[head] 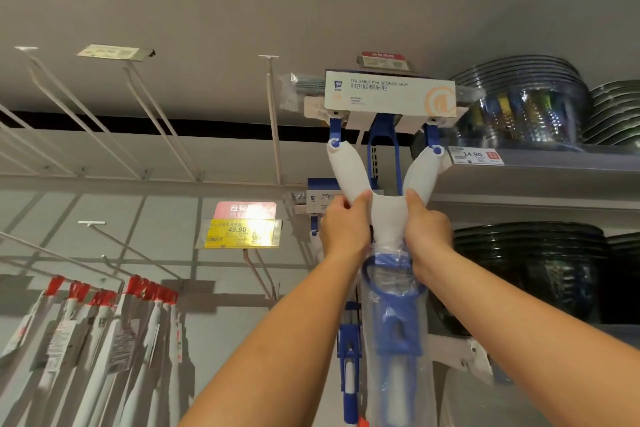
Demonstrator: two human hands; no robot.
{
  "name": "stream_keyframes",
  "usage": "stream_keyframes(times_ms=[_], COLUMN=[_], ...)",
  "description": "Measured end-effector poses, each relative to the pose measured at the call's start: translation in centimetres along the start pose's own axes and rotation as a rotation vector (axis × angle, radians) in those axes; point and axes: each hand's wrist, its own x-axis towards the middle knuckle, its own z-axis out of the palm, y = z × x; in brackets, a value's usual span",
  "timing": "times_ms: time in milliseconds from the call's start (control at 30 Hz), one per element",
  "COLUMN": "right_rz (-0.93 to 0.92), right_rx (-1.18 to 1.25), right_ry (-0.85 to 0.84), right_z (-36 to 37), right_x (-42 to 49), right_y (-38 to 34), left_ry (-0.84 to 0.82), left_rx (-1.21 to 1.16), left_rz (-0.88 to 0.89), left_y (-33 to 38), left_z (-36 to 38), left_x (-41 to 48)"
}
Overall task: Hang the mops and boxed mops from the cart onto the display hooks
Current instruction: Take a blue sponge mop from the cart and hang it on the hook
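White-and-blue foldable sponge mop [386, 215], held upright and high in front of the grey display wall. Its head, wrapped in a white printed cardboard sleeve [389, 94], sits just below a red-topped hook label [382, 61]; whether it hangs on a hook cannot be told. The left hand [341, 227] and right hand [429, 230] both grasp the white forked yoke where its two arms meet. The left fingers [337, 206] curl behind the left arm with the thumb pressed on its front. The right fingers [414, 198] are wrapped round the right arm in the same way. A clear plastic bag [394, 291] covers the blue handle parts below the hands. A second boxed mop [320, 198] hangs just behind the left hand. Bare white wire hooks [273, 114] project from the wall at left, near a yellow price tag [239, 232]. Stacked transparent bowls [519, 104] rest on the grey shelf [554, 163] at right, dark bowls [530, 253] beneath. Red-topped packaged goods [104, 322] hang lower left.
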Motion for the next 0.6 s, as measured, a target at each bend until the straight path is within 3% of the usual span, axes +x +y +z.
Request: stream_keyframes(times_ms=[133, 367, 600], right_rz=[-0.031, 0.118, 0.064], right_rx=[-0.125, -0.033, -0.024], right_ry=[0.025, -0.155, -0.124], right_z=[-1.0, -1.3, -1.2], right_x=[-0.3, -0.4, 0.1], right_y=[1.6, 2.9, 2.6], left_ry=[-0.081, -0.162, -0.160], left_rx=[-0.035, -0.093, -0.079], left_rz=[-0.126, -0.267, -0.228], left_y=[-1.1, -2.6, -2.3], left_z=[0.3, -0.5, -0.3], left_x=[-1.4, -2.1, -1.6])
